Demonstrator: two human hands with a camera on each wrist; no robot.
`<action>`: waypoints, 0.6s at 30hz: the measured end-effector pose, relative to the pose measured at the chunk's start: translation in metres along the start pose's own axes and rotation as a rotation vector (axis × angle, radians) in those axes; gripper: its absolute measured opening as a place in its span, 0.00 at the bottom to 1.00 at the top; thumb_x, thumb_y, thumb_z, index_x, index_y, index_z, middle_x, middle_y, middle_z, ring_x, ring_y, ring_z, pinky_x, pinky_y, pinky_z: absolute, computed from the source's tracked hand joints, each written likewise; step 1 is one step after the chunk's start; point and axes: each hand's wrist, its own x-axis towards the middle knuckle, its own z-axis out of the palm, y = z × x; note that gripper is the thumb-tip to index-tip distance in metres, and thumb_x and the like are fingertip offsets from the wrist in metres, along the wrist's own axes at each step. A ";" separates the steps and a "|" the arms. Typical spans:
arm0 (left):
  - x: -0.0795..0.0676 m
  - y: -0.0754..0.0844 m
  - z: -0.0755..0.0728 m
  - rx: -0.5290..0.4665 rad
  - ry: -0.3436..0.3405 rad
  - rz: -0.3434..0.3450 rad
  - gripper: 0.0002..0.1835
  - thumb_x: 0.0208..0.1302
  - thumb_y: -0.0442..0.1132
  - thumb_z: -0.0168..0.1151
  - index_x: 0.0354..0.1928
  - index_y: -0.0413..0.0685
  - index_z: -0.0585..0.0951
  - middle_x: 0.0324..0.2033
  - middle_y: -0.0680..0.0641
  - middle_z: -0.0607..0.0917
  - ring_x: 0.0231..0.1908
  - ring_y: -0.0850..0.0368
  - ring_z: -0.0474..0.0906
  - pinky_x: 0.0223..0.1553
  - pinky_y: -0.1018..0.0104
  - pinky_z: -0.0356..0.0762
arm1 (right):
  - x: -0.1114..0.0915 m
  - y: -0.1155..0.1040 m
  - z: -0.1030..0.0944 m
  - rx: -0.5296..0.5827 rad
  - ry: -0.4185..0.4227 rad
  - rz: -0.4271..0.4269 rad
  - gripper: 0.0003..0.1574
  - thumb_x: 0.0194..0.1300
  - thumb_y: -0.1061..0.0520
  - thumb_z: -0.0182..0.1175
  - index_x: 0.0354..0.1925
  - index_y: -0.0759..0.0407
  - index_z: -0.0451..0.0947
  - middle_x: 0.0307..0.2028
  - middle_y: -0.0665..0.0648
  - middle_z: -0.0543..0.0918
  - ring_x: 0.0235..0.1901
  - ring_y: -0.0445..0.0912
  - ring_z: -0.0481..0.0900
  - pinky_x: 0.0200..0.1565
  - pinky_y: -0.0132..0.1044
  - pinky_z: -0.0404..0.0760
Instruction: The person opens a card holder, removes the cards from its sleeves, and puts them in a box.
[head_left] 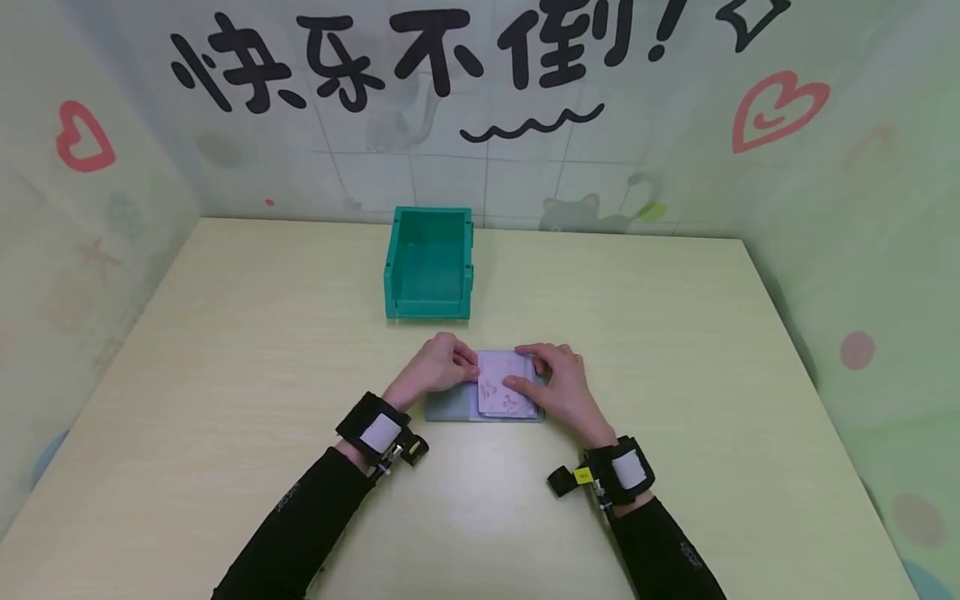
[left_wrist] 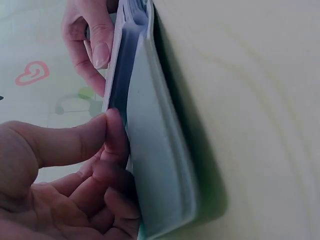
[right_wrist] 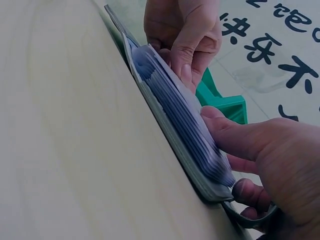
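A small booklet with a grey-green cover [head_left: 450, 406] lies spread on the table, its top leaf [head_left: 497, 398] pale lavender with a faint pink pattern. My left hand [head_left: 447, 364] pinches that leaf's left edge between thumb and forefinger. In the left wrist view its other fingers lie curled beside the cover [left_wrist: 155, 150]. From the right side, my right hand [head_left: 558, 379] holds the leaves, thumb [right_wrist: 220, 120] on top and forefinger at the far edge. The right wrist view shows many stacked leaves [right_wrist: 175, 110] and a dark loop [right_wrist: 252, 220] by the right fingers.
An open-topped green bin [head_left: 431, 267] stands on the table beyond the hands. The pale wooden table [head_left: 225, 350] meets a back wall and side walls printed with writing and hearts. Both wrists wear black straps with small cameras.
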 end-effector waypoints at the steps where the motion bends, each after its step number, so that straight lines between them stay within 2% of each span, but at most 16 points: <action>1: 0.000 0.001 -0.001 0.008 -0.002 -0.006 0.08 0.65 0.34 0.67 0.43 0.36 0.86 0.37 0.42 0.86 0.37 0.54 0.77 0.36 0.70 0.71 | 0.000 0.000 0.000 -0.001 -0.001 0.005 0.33 0.59 0.47 0.73 0.60 0.56 0.79 0.34 0.55 0.72 0.41 0.49 0.64 0.49 0.45 0.54; 5: 0.001 0.002 -0.002 -0.001 -0.021 -0.019 0.11 0.65 0.37 0.67 0.43 0.36 0.86 0.37 0.42 0.88 0.35 0.56 0.80 0.34 0.71 0.72 | 0.000 0.000 -0.001 -0.004 0.002 0.017 0.34 0.59 0.47 0.74 0.60 0.56 0.79 0.34 0.56 0.72 0.42 0.50 0.64 0.50 0.45 0.54; 10: 0.002 -0.003 -0.004 -0.121 -0.057 -0.043 0.11 0.64 0.37 0.69 0.43 0.35 0.85 0.28 0.43 0.89 0.24 0.60 0.82 0.28 0.74 0.75 | 0.001 0.003 0.000 -0.001 0.013 -0.002 0.33 0.58 0.48 0.74 0.59 0.56 0.80 0.34 0.55 0.72 0.41 0.49 0.63 0.49 0.45 0.54; 13: 0.001 -0.005 -0.005 -0.171 -0.070 -0.062 0.11 0.64 0.35 0.69 0.44 0.34 0.84 0.28 0.44 0.89 0.23 0.61 0.81 0.29 0.74 0.79 | 0.001 0.002 0.001 -0.003 0.010 -0.008 0.32 0.58 0.48 0.74 0.59 0.56 0.80 0.34 0.55 0.72 0.40 0.49 0.63 0.49 0.44 0.53; 18: -0.003 -0.009 -0.012 -0.191 -0.071 -0.059 0.12 0.65 0.34 0.68 0.45 0.32 0.84 0.31 0.42 0.89 0.24 0.61 0.82 0.31 0.73 0.81 | 0.000 0.000 0.002 -0.007 0.004 -0.007 0.32 0.59 0.48 0.74 0.59 0.56 0.80 0.34 0.55 0.72 0.41 0.49 0.64 0.49 0.45 0.54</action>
